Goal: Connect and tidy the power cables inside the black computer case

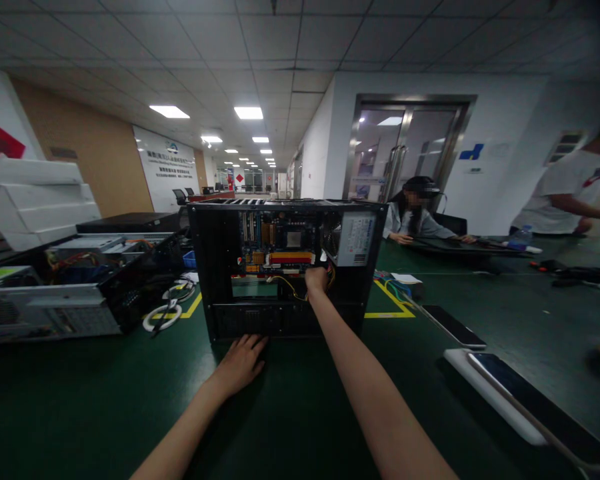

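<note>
An open black computer case point(243, 319) stands upright on the green table in front of me. Inside it are a motherboard point(260, 230) with red and yellow memory slots point(286, 258) and a silver power supply point(357, 237) at upper right. My left hand point(240, 365) lies flat on the table, fingers spread, fingertips at the case's lower edge. Reaching into the case, my right hand point(317, 280) is closed beside the motherboard's right edge, by the power cables point(332, 275). Its fingertips are hidden, so what it grips cannot be made out. A thin yellow cable point(287, 283) hangs below the board.
Another opened computer case point(80, 287) lies at left, near a coiled white cable point(163, 317). Phones point(453, 325) and a white box point(495, 397) lie at right. Across the table a person in a cap point(420, 213) sits; another person point(565, 187) stands farther right.
</note>
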A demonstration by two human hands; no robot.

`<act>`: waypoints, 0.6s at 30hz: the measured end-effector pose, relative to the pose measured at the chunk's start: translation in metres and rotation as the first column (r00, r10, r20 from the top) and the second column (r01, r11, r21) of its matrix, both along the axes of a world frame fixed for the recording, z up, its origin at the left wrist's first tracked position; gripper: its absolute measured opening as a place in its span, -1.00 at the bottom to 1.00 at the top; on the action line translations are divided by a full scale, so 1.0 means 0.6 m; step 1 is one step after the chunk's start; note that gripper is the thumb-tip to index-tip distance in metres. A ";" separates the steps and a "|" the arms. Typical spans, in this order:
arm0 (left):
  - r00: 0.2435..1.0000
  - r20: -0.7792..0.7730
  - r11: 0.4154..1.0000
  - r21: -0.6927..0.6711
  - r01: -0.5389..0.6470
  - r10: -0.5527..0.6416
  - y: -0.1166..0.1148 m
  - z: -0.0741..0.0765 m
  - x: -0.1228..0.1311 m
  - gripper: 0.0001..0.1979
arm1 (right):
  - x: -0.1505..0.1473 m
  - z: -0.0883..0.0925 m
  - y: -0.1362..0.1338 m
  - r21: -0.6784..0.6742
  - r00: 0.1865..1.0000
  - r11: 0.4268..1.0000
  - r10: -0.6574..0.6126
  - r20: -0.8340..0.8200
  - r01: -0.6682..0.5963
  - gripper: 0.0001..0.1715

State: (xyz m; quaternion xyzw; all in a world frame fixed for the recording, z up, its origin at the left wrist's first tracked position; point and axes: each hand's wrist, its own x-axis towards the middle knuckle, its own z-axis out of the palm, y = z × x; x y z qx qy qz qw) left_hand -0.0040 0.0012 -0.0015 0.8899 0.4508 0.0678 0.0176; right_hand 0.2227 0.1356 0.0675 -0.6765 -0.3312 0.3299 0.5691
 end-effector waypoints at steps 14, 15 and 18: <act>1.000 -0.009 1.000 -0.002 -0.006 0.006 -0.002 0.005 -0.001 -0.50 | -0.021 -0.002 -0.001 0.040 0.947 0.998 0.041 0.318 -0.057 -0.87; 1.000 -0.012 1.000 -0.002 -0.009 0.008 -0.003 0.005 -0.001 -0.50 | -0.024 -0.005 0.001 0.012 0.923 0.994 0.099 0.372 -0.111 -0.88; 1.000 -0.014 1.000 -0.001 -0.009 0.009 -0.002 0.003 -0.002 -0.50 | -0.039 -0.013 0.006 -0.131 0.777 0.927 0.366 0.513 -0.350 -0.91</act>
